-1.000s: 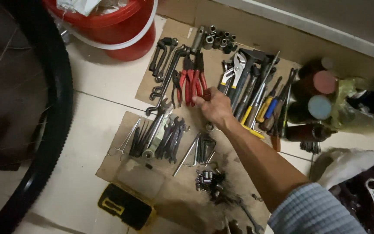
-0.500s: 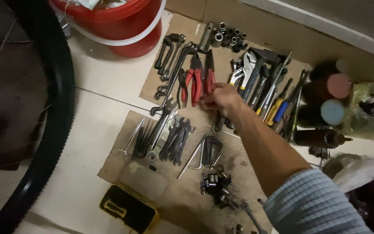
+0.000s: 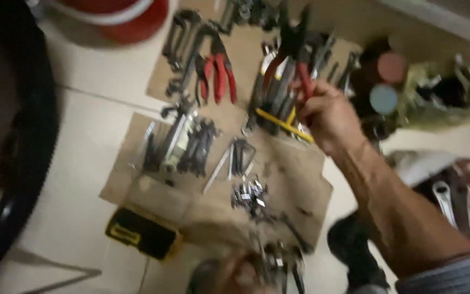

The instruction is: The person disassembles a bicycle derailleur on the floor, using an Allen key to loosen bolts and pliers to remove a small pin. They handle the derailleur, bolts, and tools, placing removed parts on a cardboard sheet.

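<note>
right hand (image 3: 327, 114) gripping red-handled pliers (image 3: 295, 54), cardboard (image 3: 295, 169)

Whole view motion-blurred. Red bucket (image 3: 121, 19) at 11 o'clock cut by top edge. Tyre (image 3: 6, 163) at 9 o'clock runs off left edge. Left hand (image 3: 240, 275) at 6 o'clock cut by bottom edge, smeared; grip unreadable. Small sockets (image 3: 248, 193) indistinct.

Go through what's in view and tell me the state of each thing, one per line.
Right hand: closed around red-handled pliers, lifted off the cardboard.
Second red pliers: lying flat, handles spread.
Yellow-and-black case: shut, on the floor.
Red bucket: upright.
Left hand: blurred, grip unclear.
</note>
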